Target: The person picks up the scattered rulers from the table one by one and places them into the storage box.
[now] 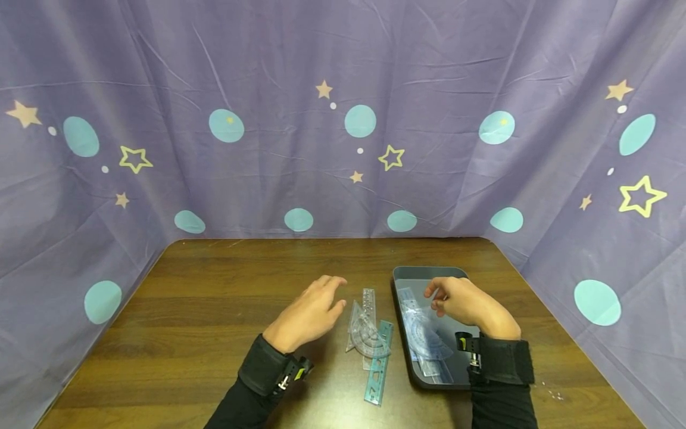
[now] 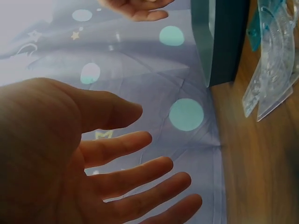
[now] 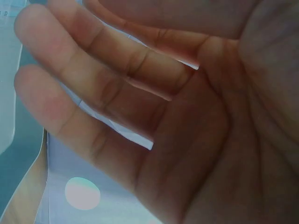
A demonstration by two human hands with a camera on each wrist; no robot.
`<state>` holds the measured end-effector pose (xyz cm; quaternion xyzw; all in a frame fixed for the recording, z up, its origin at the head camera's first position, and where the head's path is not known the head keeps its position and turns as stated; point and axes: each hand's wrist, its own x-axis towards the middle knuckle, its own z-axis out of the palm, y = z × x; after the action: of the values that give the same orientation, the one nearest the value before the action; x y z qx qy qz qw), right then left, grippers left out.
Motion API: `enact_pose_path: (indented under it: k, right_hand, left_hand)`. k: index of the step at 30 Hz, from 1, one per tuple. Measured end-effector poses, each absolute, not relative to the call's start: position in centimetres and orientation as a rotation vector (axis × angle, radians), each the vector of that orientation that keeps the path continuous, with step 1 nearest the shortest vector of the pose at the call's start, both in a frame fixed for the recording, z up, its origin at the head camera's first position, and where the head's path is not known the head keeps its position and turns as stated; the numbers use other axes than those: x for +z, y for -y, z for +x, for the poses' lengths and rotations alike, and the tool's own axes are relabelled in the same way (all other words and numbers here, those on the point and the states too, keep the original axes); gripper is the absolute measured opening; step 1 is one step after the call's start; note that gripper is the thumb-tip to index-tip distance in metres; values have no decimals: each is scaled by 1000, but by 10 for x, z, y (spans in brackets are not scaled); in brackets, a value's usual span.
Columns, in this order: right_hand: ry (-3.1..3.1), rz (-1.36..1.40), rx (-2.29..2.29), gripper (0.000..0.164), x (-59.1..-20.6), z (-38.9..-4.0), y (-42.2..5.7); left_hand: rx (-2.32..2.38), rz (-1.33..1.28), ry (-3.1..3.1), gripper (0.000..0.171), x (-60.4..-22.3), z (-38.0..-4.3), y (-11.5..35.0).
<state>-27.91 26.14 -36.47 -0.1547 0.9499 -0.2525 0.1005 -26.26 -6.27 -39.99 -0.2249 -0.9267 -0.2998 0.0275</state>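
My left hand (image 1: pixel 309 311) hovers over the table just left of a small pile of rulers, its fingers apart and holding nothing. In that pile, a clear protractor (image 1: pixel 370 344) and a clear set square (image 1: pixel 354 325) lie across a clear ruler (image 1: pixel 369 301), and a teal ruler (image 1: pixel 377 381) sits at the right. My right hand (image 1: pixel 471 302) is over the dark grey tray (image 1: pixel 403 273), fingers loosely bent with nothing between them. Inside the tray are several clear drawing tools, among them a protractor (image 1: pixel 426 339). The left wrist view shows the left fingers (image 2: pixel 135 182) spread.
The brown wooden table (image 1: pixel 225 280) is ringed by a purple curtain (image 1: pixel 268 179) with stars and dots. Small whitish specks (image 1: pixel 554 393) lie on the table right of the right wrist.
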Motion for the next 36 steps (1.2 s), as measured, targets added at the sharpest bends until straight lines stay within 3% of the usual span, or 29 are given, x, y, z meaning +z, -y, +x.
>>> enact_pose_path:
  k: [28, 36]
  right_hand:
    - [-2794, -438, -705, 18, -362, -276, -260]
    - [-2792, -437, -694, 19, -361, -277, -259]
  left_hand:
    - [-400, -1035, 3074, 65, -447, -253, 17]
    - [-241, -1046, 3097, 60, -455, -252, 13]
